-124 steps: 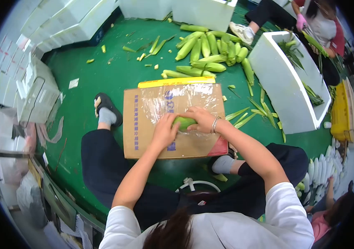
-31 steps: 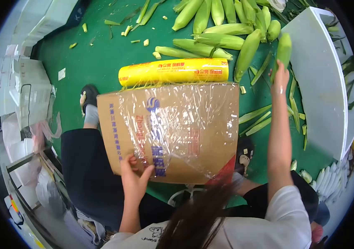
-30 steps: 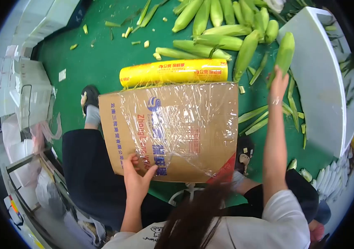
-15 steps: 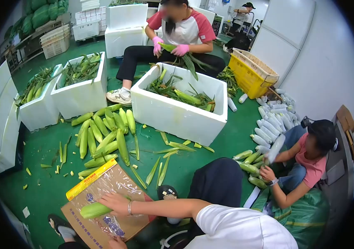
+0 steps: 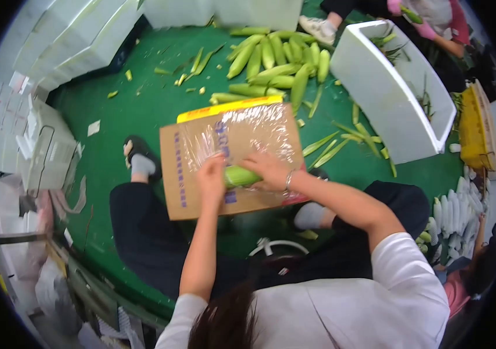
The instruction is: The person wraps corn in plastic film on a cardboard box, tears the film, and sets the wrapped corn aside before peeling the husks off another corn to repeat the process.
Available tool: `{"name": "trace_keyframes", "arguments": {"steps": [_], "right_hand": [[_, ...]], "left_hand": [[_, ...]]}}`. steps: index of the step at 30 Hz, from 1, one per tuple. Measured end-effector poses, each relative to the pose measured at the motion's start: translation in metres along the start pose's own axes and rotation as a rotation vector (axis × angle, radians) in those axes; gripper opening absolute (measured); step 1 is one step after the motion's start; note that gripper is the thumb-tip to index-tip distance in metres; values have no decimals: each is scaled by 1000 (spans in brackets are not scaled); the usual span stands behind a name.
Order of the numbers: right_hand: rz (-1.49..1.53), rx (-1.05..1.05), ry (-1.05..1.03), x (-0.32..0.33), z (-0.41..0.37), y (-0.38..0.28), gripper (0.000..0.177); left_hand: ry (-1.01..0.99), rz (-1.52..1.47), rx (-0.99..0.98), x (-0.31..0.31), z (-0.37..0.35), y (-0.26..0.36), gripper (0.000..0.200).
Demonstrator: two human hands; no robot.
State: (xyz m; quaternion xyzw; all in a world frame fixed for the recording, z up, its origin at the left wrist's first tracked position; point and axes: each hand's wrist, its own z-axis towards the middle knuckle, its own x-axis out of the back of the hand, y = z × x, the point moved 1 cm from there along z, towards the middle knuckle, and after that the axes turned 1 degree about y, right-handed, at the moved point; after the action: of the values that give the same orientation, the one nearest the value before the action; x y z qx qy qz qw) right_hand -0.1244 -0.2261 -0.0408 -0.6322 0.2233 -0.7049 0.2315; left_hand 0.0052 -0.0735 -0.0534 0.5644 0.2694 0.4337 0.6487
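Observation:
An ear of corn in its green husk lies across clear plastic film, which is spread over a cardboard box. My right hand, with a bracelet at the wrist, is curled over the right end of the corn. At its left end, my left hand is closed with the fingertips together, and creased film runs up to it; the exact grip is slightly blurred. Along the far edge of the box is a yellow printed strip.
Husked-green corn is piled on the floor beyond the box. A white foam box stands at the right, near a co-worker's pink gloves. Wrapped corn lies at far right beside another person. Loose husk leaves litter the floor.
The view has swung left and down. My left hand has come up from the box's near edge to the corn's left end. My right hand stays on the corn.

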Motion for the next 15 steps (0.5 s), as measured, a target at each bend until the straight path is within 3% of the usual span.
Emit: {"name": "trace_keyframes", "arguments": {"steps": [2, 4, 5, 7, 8, 9, 10, 11, 12, 15], "right_hand": [[-26, -33, -60, 21, 7, -6, 68], [-98, -90, -100, 28, -1, -4, 70], [-113, -147, 111, 24, -10, -2, 71], [-262, -280, 521, 28, -32, -22, 69], [-171, -389, 537, 25, -48, -32, 59], [-210, -427, 523, 22, -62, -47, 52], [-516, -511, 1, 19, -70, -56, 53], [-426, -381, 262, -17, -88, -41, 48], [-309, -427, 263, -10, -92, -46, 44], [-346, -292, 479, 0, -108, 1, 35]], "left_hand": [[-346, 435, -131, -10, -1, 9, 24], [-444, 546, -232, -13, 1, 24, 34], [-530, 664, -332, -15, 2, 31, 46], [-740, 800, -339, -8, 9, 34, 71], [-762, 768, -393, -7, 12, 38, 78], [-807, 772, -430, -8, 17, 38, 81], [-847, 784, -389, -9, 19, 35, 84], [-865, 794, -392, -10, 21, 29, 86], [-920, 783, -336, -14, 24, 51, 86], [-933, 892, -326, -4, 19, 54, 87]]}}
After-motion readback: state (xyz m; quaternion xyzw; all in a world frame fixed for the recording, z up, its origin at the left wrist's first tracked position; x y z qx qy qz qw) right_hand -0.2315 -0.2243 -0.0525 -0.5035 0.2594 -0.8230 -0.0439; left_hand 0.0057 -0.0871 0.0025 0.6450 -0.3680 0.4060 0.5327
